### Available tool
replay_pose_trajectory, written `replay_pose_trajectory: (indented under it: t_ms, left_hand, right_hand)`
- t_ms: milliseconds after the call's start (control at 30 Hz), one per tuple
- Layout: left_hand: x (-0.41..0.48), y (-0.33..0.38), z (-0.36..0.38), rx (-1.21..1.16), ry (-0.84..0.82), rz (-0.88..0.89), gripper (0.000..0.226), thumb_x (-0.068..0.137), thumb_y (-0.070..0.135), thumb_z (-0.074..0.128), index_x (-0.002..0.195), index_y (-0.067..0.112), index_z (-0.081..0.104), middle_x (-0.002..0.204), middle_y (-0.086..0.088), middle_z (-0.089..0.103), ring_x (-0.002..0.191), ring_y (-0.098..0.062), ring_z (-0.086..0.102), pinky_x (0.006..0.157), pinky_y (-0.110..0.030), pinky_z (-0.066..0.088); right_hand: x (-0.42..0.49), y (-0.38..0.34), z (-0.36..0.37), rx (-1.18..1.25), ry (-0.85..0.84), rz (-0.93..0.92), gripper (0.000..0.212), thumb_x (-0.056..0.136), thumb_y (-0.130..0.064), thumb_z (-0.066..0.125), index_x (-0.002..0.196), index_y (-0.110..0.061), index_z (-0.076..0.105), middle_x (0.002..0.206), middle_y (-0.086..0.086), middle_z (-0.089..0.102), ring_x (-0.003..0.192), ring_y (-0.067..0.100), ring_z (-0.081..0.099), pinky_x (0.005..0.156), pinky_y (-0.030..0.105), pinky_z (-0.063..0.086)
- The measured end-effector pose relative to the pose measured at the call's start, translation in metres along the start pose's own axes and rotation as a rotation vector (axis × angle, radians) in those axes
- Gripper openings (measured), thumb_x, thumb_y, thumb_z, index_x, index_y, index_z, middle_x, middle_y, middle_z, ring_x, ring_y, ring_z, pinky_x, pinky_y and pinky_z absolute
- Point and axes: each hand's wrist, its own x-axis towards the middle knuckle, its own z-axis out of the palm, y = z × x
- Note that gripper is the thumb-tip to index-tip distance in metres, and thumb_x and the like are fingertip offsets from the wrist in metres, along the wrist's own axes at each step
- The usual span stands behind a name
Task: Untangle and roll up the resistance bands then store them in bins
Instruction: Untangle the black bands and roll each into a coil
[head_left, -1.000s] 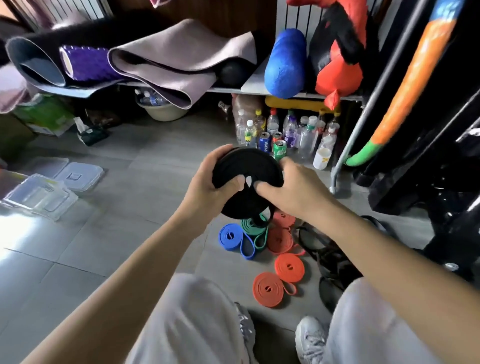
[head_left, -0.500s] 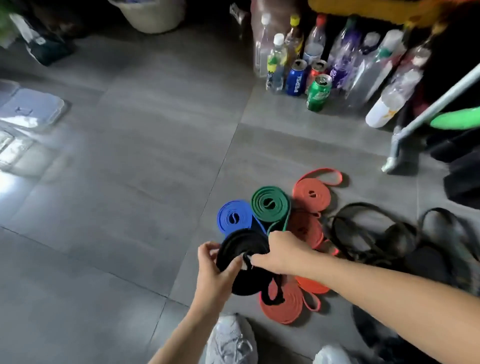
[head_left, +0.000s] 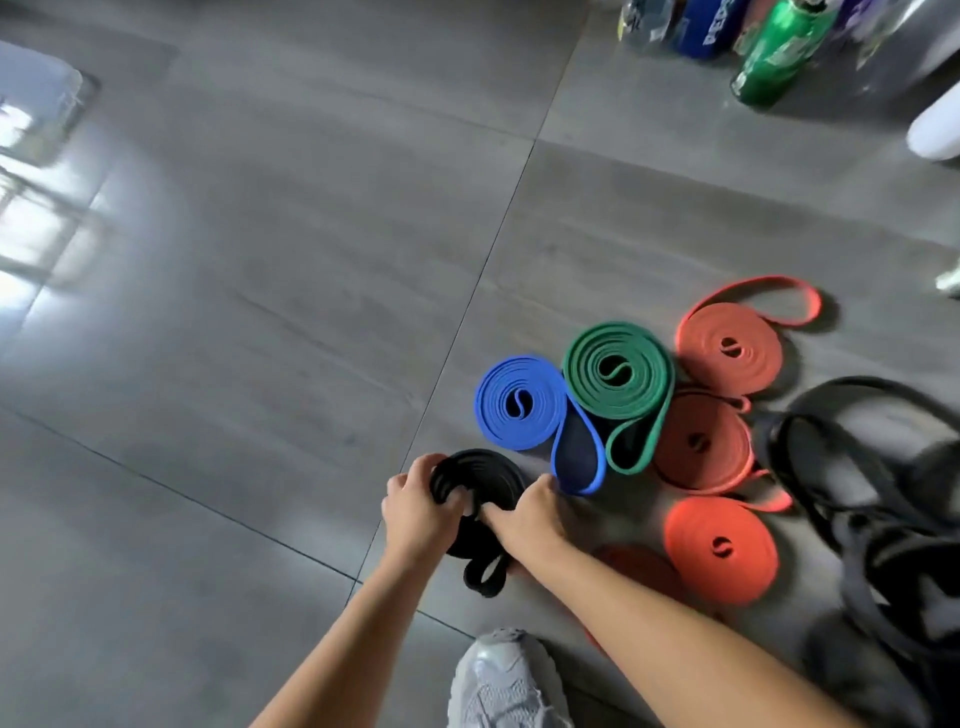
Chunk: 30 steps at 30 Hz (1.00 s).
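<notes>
A rolled black band (head_left: 480, 480) lies low over the grey floor, just left of the rolled blue band (head_left: 522, 402). My left hand (head_left: 415, 506) grips its left side and my right hand (head_left: 530, 514) grips its right side, thumbs on top. Its loose tail (head_left: 483, 574) hangs out below the hands. Beside the blue roll sit a rolled green band (head_left: 618, 371) and three rolled orange bands (head_left: 730, 348) (head_left: 698, 441) (head_left: 722, 545). A tangle of loose black bands (head_left: 883, 499) lies at the right. My right forearm partly hides another orange roll.
Cans and bottles stand at the far right, among them a green can (head_left: 774, 52) and a blue can (head_left: 709, 26). A white bottle (head_left: 935, 130) lies by them. My white shoe (head_left: 506, 680) is at the bottom. A clear lid (head_left: 36, 93) lies at the far left.
Both hands have brought the rolled black band down from chest height to the floor beside the blue roll. The camera has tilted down and closer to the floor.
</notes>
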Motion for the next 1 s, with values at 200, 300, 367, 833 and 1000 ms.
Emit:
replay_pose_trajectory:
  t_ms: [200, 300, 367, 833, 1000]
  left_hand:
    - [0.016, -0.004, -0.005, -0.137, -0.082, -0.012, 0.040, 0.077, 0.026, 0.059, 0.116, 0.032, 0.059, 0.109, -0.003, 0.051, 0.110, -0.027, 0.052, 0.097, -0.042, 0.044]
    - [0.022, -0.007, -0.007, -0.179, -0.081, 0.057, 0.045, 0.078, 0.018, 0.061, 0.122, 0.027, 0.058, 0.117, -0.008, 0.055, 0.111, -0.026, 0.054, 0.098, -0.043, 0.045]
    - [0.025, -0.009, -0.006, -0.148, -0.097, 0.076, 0.049, 0.080, 0.014, 0.061, 0.127, 0.025, 0.055, 0.120, -0.011, 0.052, 0.113, -0.028, 0.051, 0.100, -0.043, 0.044]
    - [0.011, -0.005, 0.000, 0.618, -0.082, 0.268, 0.090, 0.084, 0.052, 0.057, 0.147, 0.039, -0.007, 0.157, -0.002, -0.006, 0.142, -0.029, 0.008, 0.109, -0.047, 0.028]
    - [0.000, 0.009, 0.009, 0.711, -0.091, 0.406, 0.090, 0.086, 0.045, 0.055, 0.150, 0.020, -0.004, 0.159, -0.002, -0.009, 0.146, -0.026, -0.003, 0.115, -0.046, 0.019]
  right_hand:
    - [0.003, 0.009, 0.003, -0.025, 0.063, -0.063, 0.049, 0.085, -0.036, 0.062, 0.111, -0.003, 0.037, 0.118, 0.019, 0.056, 0.105, 0.036, 0.058, 0.084, 0.039, 0.048]
    - [0.004, 0.007, -0.005, -0.096, 0.144, -0.200, 0.030, 0.093, -0.032, 0.052, 0.105, -0.006, 0.041, 0.111, 0.018, 0.062, 0.099, 0.035, 0.059, 0.071, 0.034, 0.041]
    - [0.005, 0.004, -0.009, -0.158, 0.147, -0.269, 0.022, 0.096, -0.027, 0.047, 0.103, -0.007, 0.040, 0.106, 0.019, 0.063, 0.096, 0.035, 0.060, 0.066, 0.032, 0.037]
    - [-0.008, 0.027, -0.075, -0.505, -0.107, -0.396, 0.034, 0.092, -0.034, 0.049, 0.115, -0.011, 0.057, 0.104, 0.009, 0.067, 0.103, 0.031, 0.058, 0.082, 0.035, 0.048]
    - [-0.035, 0.066, -0.130, -0.693, -0.231, -0.510, 0.029, 0.090, -0.036, 0.051, 0.110, -0.020, 0.063, 0.106, 0.004, 0.069, 0.103, 0.024, 0.061, 0.083, 0.030, 0.047]
